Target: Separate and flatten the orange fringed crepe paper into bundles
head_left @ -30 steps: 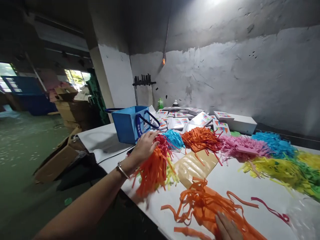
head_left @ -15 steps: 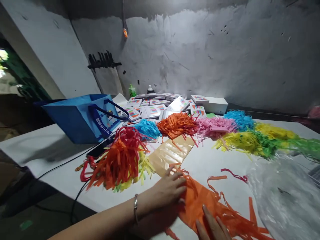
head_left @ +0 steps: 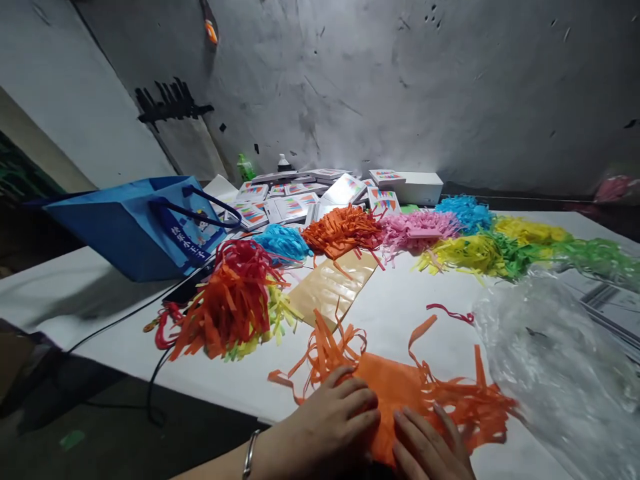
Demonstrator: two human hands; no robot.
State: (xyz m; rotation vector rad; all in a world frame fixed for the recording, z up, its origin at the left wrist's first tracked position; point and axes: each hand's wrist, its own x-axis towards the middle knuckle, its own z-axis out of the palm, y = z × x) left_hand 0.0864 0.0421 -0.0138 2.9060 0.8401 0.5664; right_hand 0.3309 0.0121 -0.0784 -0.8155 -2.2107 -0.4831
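Observation:
A sheet of orange tissue paper (head_left: 393,377) with fringed ends lies on the table in front of me. My left hand (head_left: 333,417), with a silver bangle on its wrist, is closed over the sheet's left part, fingers bent onto it and thumb hidden. On the right part rests my right hand (head_left: 430,443), its fingers stretched out over the paper and slightly apart. Loose orange strips (head_left: 325,347) spread out beyond my left hand. More fringe (head_left: 480,410) fans out to the right. The lower edge of the sheet is partly hidden by my hands.
Red and orange tassels (head_left: 230,300) lie at the left by a blue bag (head_left: 120,227). Behind are a tan plastic-wrapped packet (head_left: 333,287), blue, orange, pink, yellow and green tassel bundles, and stacked printed packs (head_left: 293,207). Clear plastic (head_left: 545,360) covers the right side. A black cable crosses the left edge.
Both hands have drawn closer together on the orange paper. My left hand has moved toward me and its fingers are more bent; the left fringe now shows spread out. The view has shifted.

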